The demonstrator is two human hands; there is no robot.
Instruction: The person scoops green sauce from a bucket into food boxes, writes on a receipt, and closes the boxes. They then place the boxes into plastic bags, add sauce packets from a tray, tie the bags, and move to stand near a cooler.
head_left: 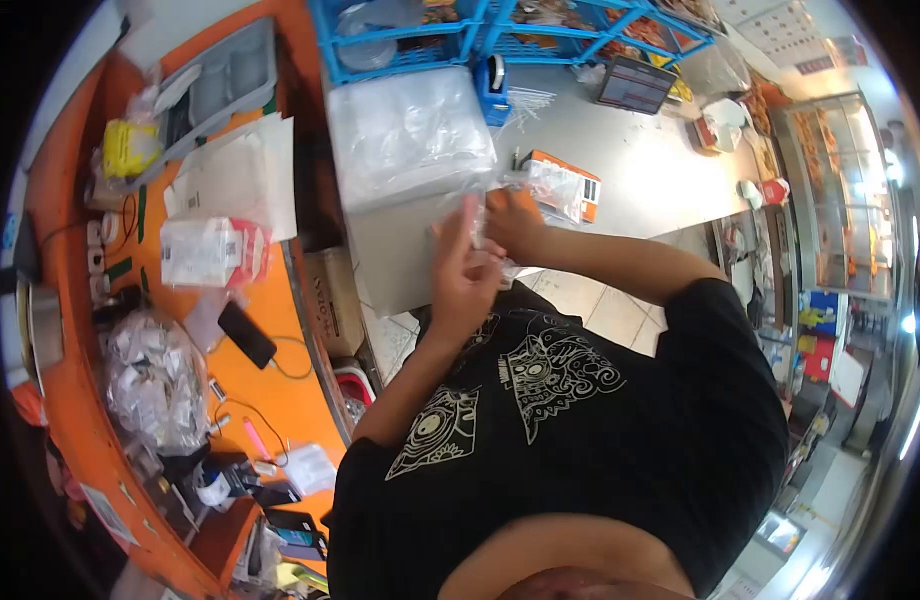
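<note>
My left hand (464, 275) is at the front right of the metal table, its fingers partly curled round a crumpled clear plastic bag (479, 228). Close beside it, my right hand (516, 225) is closed on the upper part of the same bag. The bag's lower end and whatever is inside it are mostly covered by my fingers. Just beyond my hands lies a thick stack of clear plastic bags (410, 135). An orange and white box (586, 194), partly under clear plastic, sits to the right of my right hand.
Blue crates (400, 48) line the back, near a blue tape dispenser (493, 92) and a tablet (636, 84). An orange counter (298, 372) on the left bears a phone (247, 334), cables and a big bag of white packets (158, 380). A display case (848, 190) stands right.
</note>
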